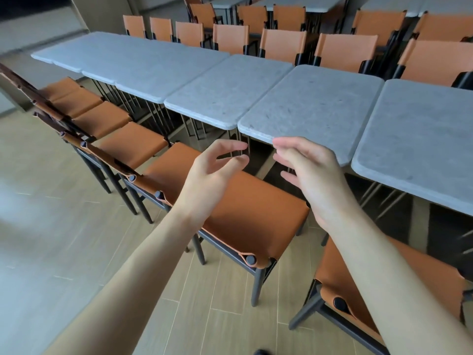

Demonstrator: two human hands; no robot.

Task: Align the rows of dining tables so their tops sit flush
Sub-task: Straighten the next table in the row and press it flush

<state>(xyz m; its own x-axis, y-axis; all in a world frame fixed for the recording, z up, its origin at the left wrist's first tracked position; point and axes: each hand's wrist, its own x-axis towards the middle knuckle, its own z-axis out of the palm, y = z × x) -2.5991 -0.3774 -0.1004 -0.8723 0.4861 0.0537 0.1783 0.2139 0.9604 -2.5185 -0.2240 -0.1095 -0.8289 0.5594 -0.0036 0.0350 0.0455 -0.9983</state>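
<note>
A row of grey stone-topped dining tables runs from far left to right. The nearest-centre table (312,103) has its front edge stepped slightly nearer than that of the table to its left (225,90); another table (419,139) lies to its right. My left hand (212,175) hovers open above an orange chair seat, just short of the centre table's front edge. My right hand (309,172) is open too, fingertips right at that table's near edge, whether touching I cannot tell. Neither hand holds anything.
Orange leather chairs with dark metal frames line both sides of the row; one seat (245,213) sits directly under my hands, another (378,290) at lower right. More tables and chairs (281,16) stand behind. Wood-plank floor (76,239) lies to the left.
</note>
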